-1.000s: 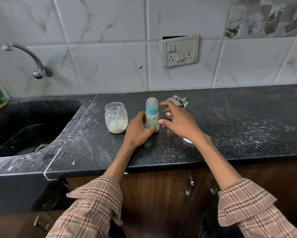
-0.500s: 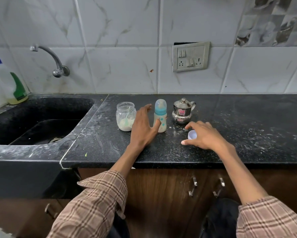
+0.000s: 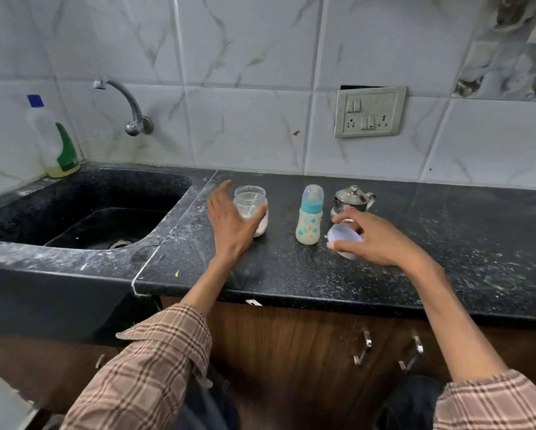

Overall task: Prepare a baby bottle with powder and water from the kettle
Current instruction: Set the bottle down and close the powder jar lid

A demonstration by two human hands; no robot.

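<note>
Black granite, dusted white with spilled powder, carries everything we need: the baby bottle [image 3: 309, 217] stands upright mid-counter with its teal collar and clear dome cap on, a pale mix settled in its lower half, and neither of our hands touches it. Half a second ago our left hand [image 3: 231, 225] rested beside that bottle; now it has slid over to the glass powder jar [image 3: 250, 209], fingers spread and cupping the jar's near side, thumb just reaching its front, not yet closed round it. Our right hand [image 3: 373, 238], which had pinched something small and lilac off the counter, now holds a lilac lid [image 3: 345, 242] tilted between thumb and fingers, just right of the bottle and in front of the little steel kettle [image 3: 353, 200], which sits lidded against the back of the worktop.

We judge the mixing finished: bottle capped, kettle set down. The shift of both hands away from the bottle suggests tidying up, with the lid likely meant for the open jar. Beside us the dark sink [image 3: 105, 218] stands dry, its tap [image 3: 127, 103] off.
</note>
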